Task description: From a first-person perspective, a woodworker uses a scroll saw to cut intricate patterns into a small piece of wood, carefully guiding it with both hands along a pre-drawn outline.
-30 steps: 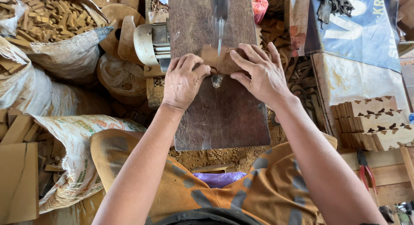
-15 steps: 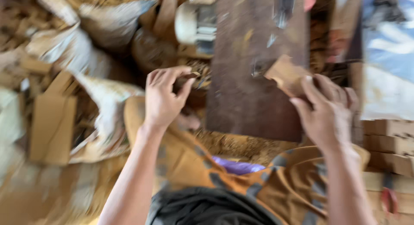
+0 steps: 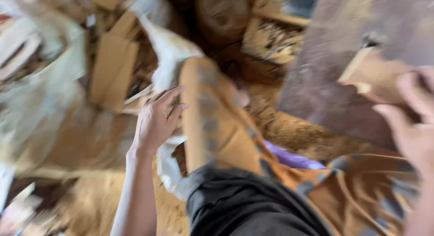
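Right hand grips a cut wooden piece at the dark board while the left hand hangs open over the sacks

Nearest the camera sit the dark shirt hem and the orange patterned cloth over the person's legs, with a purple scrap in the fold between them; the left hand is empty, its fingers loosely spread and slightly curled, just beside a white sack edge; at the right edge the right hand, blurred, has its fingers closed on the pale wooden piece, which lies against the dark wooden board; sawdust piles at the board's foot; further off, flat wooden offcuts lie among sacks, too blurred to tell more
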